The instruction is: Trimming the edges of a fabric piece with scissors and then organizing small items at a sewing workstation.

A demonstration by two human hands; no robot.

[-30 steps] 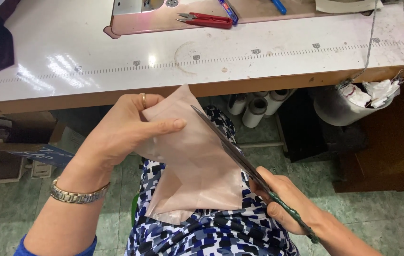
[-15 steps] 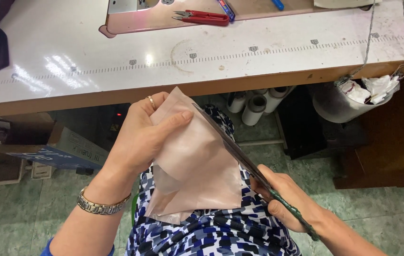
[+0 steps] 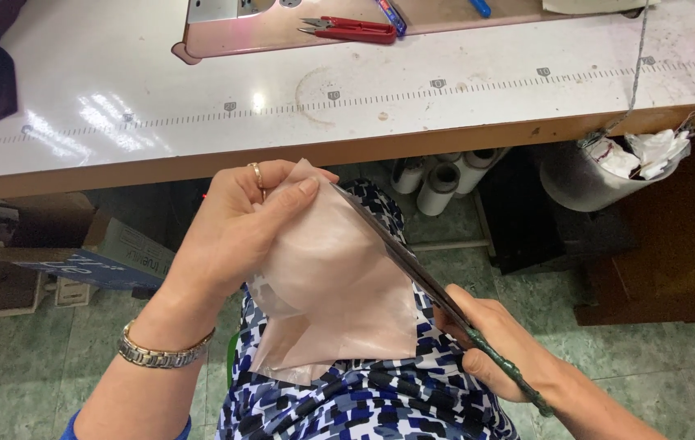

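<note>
My left hand (image 3: 237,228) grips the top of a pale pink piece of fabric (image 3: 339,293), thumb pressed on its upper edge, holding it above my lap. My right hand (image 3: 498,342) is closed on the green handles of long dark scissors (image 3: 400,248). Their blades run diagonally up and left along the fabric's right edge, tips reaching almost to my left thumb. The fabric hangs down over my blue, white and black patterned clothing (image 3: 364,399).
A white worktable (image 3: 364,98) with a printed ruler line and wooden front edge spans the top. On it lie red thread snips (image 3: 347,29) by a sewing machine base. Thread cones (image 3: 437,183), a hanging scrap bin (image 3: 600,167) and cardboard boxes (image 3: 79,244) sit under the table.
My left hand has turned and lifted the fabric, curling more over its top. The scissor blades have advanced farther up along the fabric's right edge.
</note>
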